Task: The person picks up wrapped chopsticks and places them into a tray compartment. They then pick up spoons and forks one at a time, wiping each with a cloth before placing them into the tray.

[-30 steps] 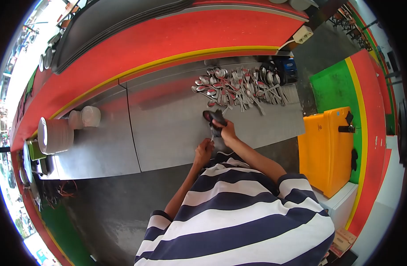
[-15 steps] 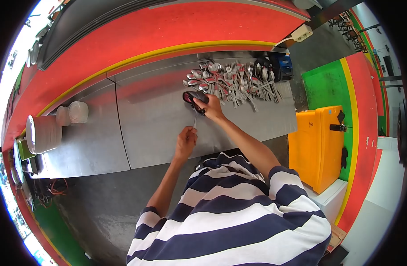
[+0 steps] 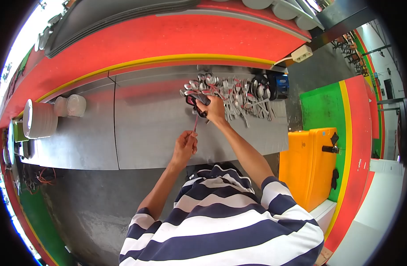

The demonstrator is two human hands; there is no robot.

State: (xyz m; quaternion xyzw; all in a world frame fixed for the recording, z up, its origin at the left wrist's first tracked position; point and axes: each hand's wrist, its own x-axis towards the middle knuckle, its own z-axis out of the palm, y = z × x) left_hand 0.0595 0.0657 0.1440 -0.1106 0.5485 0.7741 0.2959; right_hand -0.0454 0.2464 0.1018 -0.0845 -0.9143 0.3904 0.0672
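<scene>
My right hand (image 3: pixel 213 109) is wrapped round a black object (image 3: pixel 202 113) with a reddish, glossy face; I cannot make out its kind. It is held over the steel counter (image 3: pixel 155 128), at the near left edge of a cutlery pile (image 3: pixel 236 95) of spoons and forks. Below it, my left hand (image 3: pixel 186 145) is closed in a pinch on the thin handle of a piece of cutlery (image 3: pixel 195 123). That piece points up towards the black object. Its far end is hidden there, so spoon or fork cannot be told.
White plates (image 3: pixel 39 119) stand stacked at the counter's left, beside white bowls (image 3: pixel 76 105). A blue and black item (image 3: pixel 281 86) sits behind the pile's right end. To the right is a yellow cabinet (image 3: pixel 303 164). A red ledge (image 3: pixel 177 40) with a yellow edge runs along the back.
The whole view has tilted and shifted slightly. My right hand with the black object is now closer to the cutlery pile. My left hand keeps its pinch on the thin handle.
</scene>
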